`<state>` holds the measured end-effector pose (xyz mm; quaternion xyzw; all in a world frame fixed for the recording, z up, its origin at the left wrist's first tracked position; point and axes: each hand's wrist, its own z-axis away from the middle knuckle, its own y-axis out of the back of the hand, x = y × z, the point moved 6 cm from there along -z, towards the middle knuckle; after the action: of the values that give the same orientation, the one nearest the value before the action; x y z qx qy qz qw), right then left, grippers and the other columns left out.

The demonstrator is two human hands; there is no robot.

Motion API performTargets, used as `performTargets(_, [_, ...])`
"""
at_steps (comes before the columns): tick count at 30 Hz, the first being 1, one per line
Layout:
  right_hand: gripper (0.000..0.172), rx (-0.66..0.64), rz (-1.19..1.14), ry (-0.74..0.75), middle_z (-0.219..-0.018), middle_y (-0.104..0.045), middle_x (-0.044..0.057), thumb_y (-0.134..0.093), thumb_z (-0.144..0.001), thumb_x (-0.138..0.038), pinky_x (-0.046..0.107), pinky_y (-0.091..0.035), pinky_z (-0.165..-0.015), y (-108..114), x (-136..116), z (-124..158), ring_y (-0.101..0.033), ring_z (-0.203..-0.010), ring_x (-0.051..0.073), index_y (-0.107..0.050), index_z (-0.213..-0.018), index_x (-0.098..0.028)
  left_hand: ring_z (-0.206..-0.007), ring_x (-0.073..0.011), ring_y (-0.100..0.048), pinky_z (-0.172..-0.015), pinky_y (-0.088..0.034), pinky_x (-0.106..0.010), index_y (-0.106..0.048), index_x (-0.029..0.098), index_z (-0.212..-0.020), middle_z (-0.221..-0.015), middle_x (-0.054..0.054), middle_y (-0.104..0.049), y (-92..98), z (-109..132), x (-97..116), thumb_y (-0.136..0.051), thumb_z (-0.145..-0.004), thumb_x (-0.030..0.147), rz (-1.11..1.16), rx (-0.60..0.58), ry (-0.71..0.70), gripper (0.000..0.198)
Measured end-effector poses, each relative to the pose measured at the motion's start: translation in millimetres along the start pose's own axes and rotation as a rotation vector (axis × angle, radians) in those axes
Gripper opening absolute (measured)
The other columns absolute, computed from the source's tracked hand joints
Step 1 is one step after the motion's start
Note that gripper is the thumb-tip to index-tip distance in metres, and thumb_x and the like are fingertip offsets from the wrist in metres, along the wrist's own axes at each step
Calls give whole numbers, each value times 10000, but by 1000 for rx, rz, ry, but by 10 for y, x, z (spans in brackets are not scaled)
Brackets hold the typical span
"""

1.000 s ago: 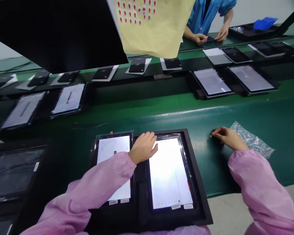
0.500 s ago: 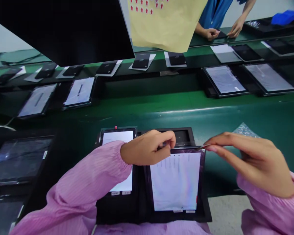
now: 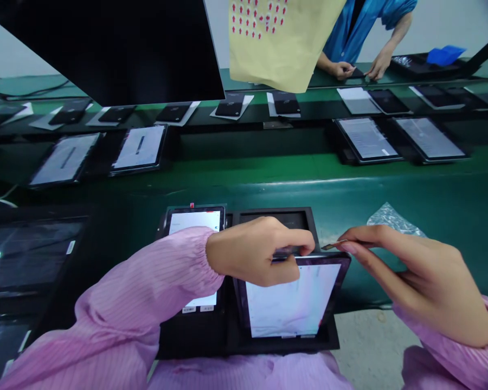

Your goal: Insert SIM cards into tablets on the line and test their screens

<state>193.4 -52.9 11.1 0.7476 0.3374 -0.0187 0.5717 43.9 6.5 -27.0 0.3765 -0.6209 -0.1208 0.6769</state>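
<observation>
My left hand (image 3: 256, 252) is closed on the top edge of a tablet (image 3: 293, 300) with a lit white screen. The tablet's upper edge is lifted off the black tray (image 3: 282, 346), so it stands tilted. In my right hand (image 3: 418, 276), thumb and forefinger pinch a small thin flat piece (image 3: 332, 246), just above the tablet's upper right corner. Its exact kind is too small to make out. A second lit tablet (image 3: 195, 219) lies in the tray's left side, partly covered by my left sleeve.
Clear plastic wrap (image 3: 394, 221) lies behind my right hand. Dark tablets (image 3: 28, 254) are at the left. More lit tablets (image 3: 140, 146) line the green bench (image 3: 244, 189). A black monitor (image 3: 117, 49) and yellow sheet (image 3: 276, 59) hang above. Across, a person's hands (image 3: 341, 70) handle a dark item.
The held tablet's top edge has been tilted up further, and my left hand has moved slightly right along it. The small piece in my right hand now shows clear of the tablet's corner.
</observation>
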Motion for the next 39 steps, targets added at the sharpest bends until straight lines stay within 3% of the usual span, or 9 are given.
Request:
performTargets(3, [73,-29,-17,-6,-799,-709,-61,-488,-978,-232,172,-452,-513,24,8,25,-629,-569,54,-557,-981,-254,-518,-95,-317,-516,-292,-245,-465,210,-798,-587,64,-386,-38,-72,39,-471,-732,160,37,-49,-14,83])
performTargets(7, [74,-74,-90,-31,-797,-716,-58,-504,-973,-260,167,-463,-505,37,33,2,-633,-569,59,-578,-969,-252,-511,-90,-248,-513,-241,-264,-347,215,-724,-570,76,-300,-42,-164,36,-488,-726,146,108,-63,8,157])
performTargets(10, [80,-123,-137,-25,-763,-698,-49,-511,-968,-260,155,-444,-477,-17,20,-100,-610,-543,53,-586,-950,-235,-504,-79,-228,-488,-207,-257,-269,207,-671,-556,73,-270,21,-154,10,-449,-740,110,198,18,62,216])
performTargets(14, [89,-207,-181,41,-673,-647,-51,-509,-965,-237,153,-385,-434,-157,-82,-290,-550,-489,43,-586,-933,-206,-422,-46,-235,-414,-178,-205,-353,214,-703,-490,108,-309,38,18,-68,-519,-753,140,320,104,224,188])
performTargets(17, [98,-235,-175,110,-607,-596,-53,-510,-958,-224,168,-362,-437,-219,-198,-393,-534,-488,55,-582,-900,-191,-392,-35,-276,-385,-206,-171,-396,209,-713,-469,118,-321,47,202,-118,-559,-773,167,424,267,288,178])
performTargets(21, [107,-257,-155,180,-677,-640,-25,-487,-962,-206,183,-400,-497,-246,-331,-448,-583,-556,73,-575,-907,-183,-474,-37,-434,-410,-317,-168,-449,178,-702,-681,31,-491,65,386,-127,-595,-775,174,435,525,201,164])
performTargets(24, [109,-280,-125,209,-709,-646,-19,-470,-967,-191,189,-403,-512,-262,-386,-458,-595,-580,77,-569,-922,-184,-527,-47,-440,-431,-333,-166,-447,177,-684,-708,15,-515,56,436,-90,-593,-737,104,397,615,96,172])
performTargets(39, [186,-532,-36,265,-586,-517,-44,-424,-989,-229,251,-258,-432,-348,-443,-535,-422,-433,81,-591,-916,-190,-497,-26,-331,-434,-286,-144,-400,179,-644,-598,74,-395,73,432,-19,-539,-677,37,366,663,45,201])
